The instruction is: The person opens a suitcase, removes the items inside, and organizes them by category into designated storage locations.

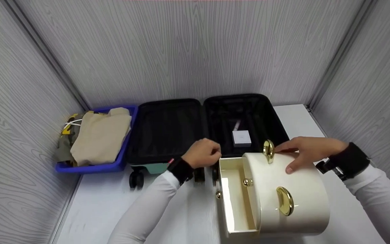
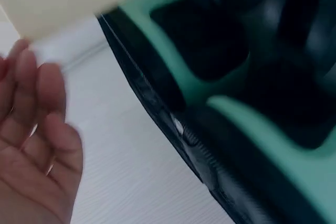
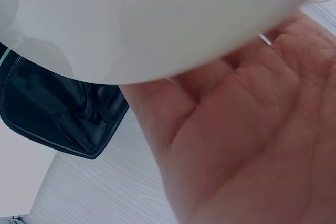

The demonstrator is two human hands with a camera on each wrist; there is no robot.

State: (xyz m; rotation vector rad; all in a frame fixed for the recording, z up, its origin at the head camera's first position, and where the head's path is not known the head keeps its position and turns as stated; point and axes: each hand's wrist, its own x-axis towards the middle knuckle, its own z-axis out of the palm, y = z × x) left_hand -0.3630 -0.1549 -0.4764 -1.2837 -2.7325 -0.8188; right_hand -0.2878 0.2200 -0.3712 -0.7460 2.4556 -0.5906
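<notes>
A rounded, glossy cream drawer box (image 1: 303,200) with gold handles stands at the front right, in front of the suitcase. Its shallow drawer (image 1: 232,203), with gold ball knobs, sticks out on the left, and its visible interior holds nothing. My right hand (image 1: 311,150) rests on the box's far upper side, thumb on the curved surface and fingers reaching toward a gold handle (image 1: 268,151). In the right wrist view the box hides those fingertips. Beside the drawer's far left corner hovers my left hand (image 1: 203,153), fingers loosely curled around nothing.
An open black-lined suitcase (image 1: 169,132) with a mint shell and black wheels lies behind. Its right half contains a small white box (image 1: 241,138) and a slim pinkish item (image 1: 237,125). At left, a blue basket (image 1: 103,167) holds beige cloth (image 1: 102,137) and a camouflage garment (image 1: 67,145).
</notes>
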